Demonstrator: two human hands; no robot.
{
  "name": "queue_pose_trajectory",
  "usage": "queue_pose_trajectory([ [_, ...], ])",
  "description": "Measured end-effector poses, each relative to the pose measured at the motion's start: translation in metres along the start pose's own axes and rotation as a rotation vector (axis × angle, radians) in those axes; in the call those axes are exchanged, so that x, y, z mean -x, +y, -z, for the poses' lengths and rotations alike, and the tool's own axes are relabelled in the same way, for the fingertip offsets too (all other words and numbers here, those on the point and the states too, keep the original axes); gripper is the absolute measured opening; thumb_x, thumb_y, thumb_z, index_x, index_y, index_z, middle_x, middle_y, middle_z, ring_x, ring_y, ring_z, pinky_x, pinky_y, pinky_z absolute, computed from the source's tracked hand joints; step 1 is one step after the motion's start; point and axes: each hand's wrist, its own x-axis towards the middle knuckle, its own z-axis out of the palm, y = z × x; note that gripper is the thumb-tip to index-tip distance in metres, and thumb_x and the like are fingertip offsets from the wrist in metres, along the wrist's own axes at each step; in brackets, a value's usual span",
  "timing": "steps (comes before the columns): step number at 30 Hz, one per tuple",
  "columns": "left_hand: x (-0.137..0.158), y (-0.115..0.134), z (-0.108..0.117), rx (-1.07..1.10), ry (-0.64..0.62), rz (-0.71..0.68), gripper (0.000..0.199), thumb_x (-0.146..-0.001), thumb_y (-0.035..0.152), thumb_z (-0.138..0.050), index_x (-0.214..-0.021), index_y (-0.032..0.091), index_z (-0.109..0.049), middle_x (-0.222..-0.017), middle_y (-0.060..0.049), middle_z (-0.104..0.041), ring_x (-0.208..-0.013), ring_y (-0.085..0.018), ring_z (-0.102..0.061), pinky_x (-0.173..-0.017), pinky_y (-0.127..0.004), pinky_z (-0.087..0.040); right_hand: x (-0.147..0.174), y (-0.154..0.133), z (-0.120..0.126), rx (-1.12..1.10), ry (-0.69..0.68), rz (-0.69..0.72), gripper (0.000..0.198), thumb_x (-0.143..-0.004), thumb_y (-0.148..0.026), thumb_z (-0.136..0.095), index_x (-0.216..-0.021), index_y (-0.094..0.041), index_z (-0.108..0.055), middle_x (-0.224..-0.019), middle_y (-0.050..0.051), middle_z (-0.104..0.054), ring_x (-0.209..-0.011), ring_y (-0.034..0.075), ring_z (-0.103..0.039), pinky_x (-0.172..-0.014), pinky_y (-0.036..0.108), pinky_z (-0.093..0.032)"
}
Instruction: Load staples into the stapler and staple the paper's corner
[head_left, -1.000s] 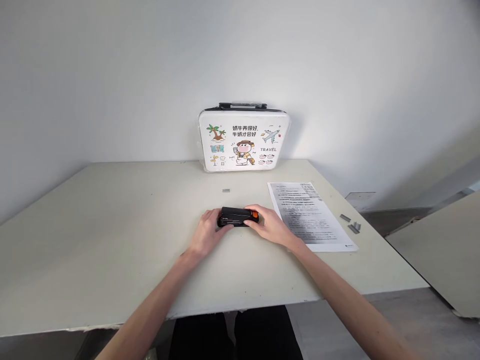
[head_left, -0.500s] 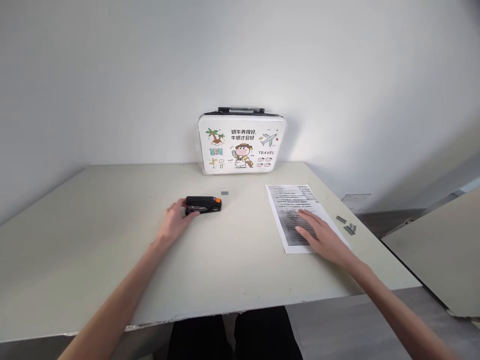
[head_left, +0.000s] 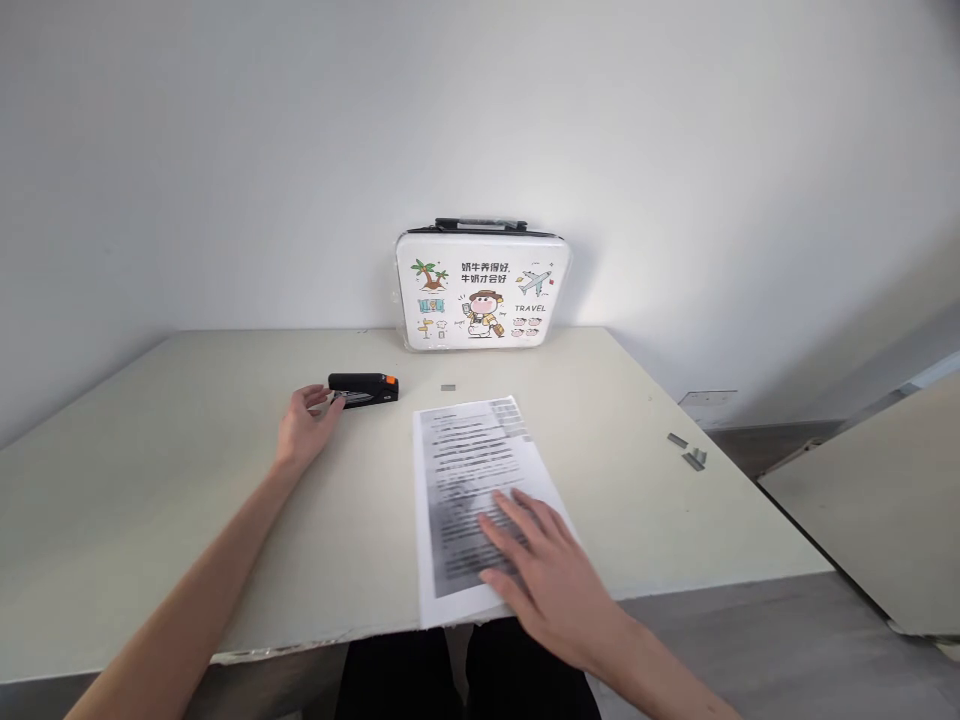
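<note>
A black stapler (head_left: 365, 389) with an orange patch lies on its side or base on the table; I cannot tell which. My left hand (head_left: 309, 425) is at its left end, thumb and fingers apart and loosely curved, with the thumb tip against the stapler. My right hand (head_left: 551, 570) lies with spread fingers on the lower right part of a printed sheet of paper (head_left: 469, 450). That sheet reaches the table's front edge, and its lower right corner is hidden under the hand.
A white case (head_left: 484, 290) with cartoon prints and a black handle stands against the wall at the back. One grey staple strip (head_left: 448, 387) lies in front of it. Several more staple strips (head_left: 694, 460) lie near the table's right edge.
My right hand has slid the paper left and toward me, down to the front edge. The stapler has shifted left and slightly back with my left hand, whose grip looks looser.
</note>
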Motion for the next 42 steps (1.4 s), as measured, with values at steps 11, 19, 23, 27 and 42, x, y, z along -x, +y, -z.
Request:
queue_pose_trajectory([
  [11,0.034,-0.021,0.042,-0.266,-0.183,-0.209,0.076,-0.082,0.068,-0.066,-0.141,0.022,-0.054,-0.148,-0.014,-0.057,-0.143,-0.038,-0.048,-0.119,-0.055,-0.04,-0.088,-0.12,-0.043,-0.227,-0.021,0.176,0.061,-0.109,-0.057,-0.039,-0.147,-0.014,-0.059,-0.156,0.02,-0.051,-0.143,0.041,-0.045,-0.117,0.061,-0.042],
  [19,0.035,-0.025,0.051,-0.36,-0.197,-0.172,0.079,-0.084,0.072,-0.061,-0.143,0.02,-0.053,-0.147,-0.016,-0.06,-0.14,-0.038,-0.052,-0.117,-0.051,-0.042,-0.096,-0.035,-0.013,-0.593,-0.025,0.23,0.035,-0.107,-0.04,-0.052,-0.137,-0.027,-0.065,-0.14,0.008,-0.066,-0.13,0.022,-0.061,-0.112,0.041,-0.05],
  [23,0.029,-0.026,0.049,-0.374,-0.156,-0.134,0.083,-0.082,0.073,-0.066,-0.144,0.019,-0.053,-0.148,-0.019,-0.058,-0.141,-0.039,-0.052,-0.115,-0.051,-0.043,-0.11,0.03,-0.012,-0.727,0.026,0.016,0.029,-0.106,-0.042,-0.052,-0.118,-0.024,-0.071,-0.114,0.008,-0.076,-0.102,0.022,-0.072,-0.087,0.037,-0.058],
  [27,0.026,-0.02,0.054,-0.378,-0.166,-0.046,0.087,-0.078,0.074,-0.07,-0.143,0.018,-0.054,-0.149,-0.021,-0.057,-0.139,-0.043,-0.053,-0.113,-0.055,-0.044,-0.12,0.071,-0.013,-0.899,0.042,-0.11,0.037,-0.103,-0.053,-0.053,-0.105,-0.022,-0.072,-0.103,0.007,-0.077,-0.091,0.02,-0.073,-0.081,0.034,-0.057],
  [42,0.04,0.009,0.057,0.113,0.013,0.14,0.038,-0.092,0.045,-0.065,-0.119,0.019,-0.064,-0.122,-0.011,-0.076,-0.121,-0.026,-0.07,-0.113,-0.046,-0.051,-0.119,0.077,-0.011,-0.905,0.135,-0.108,0.033,-0.102,-0.053,-0.053,-0.104,-0.024,-0.069,-0.091,0.005,-0.075,-0.076,0.018,-0.072,-0.075,0.033,-0.056],
])
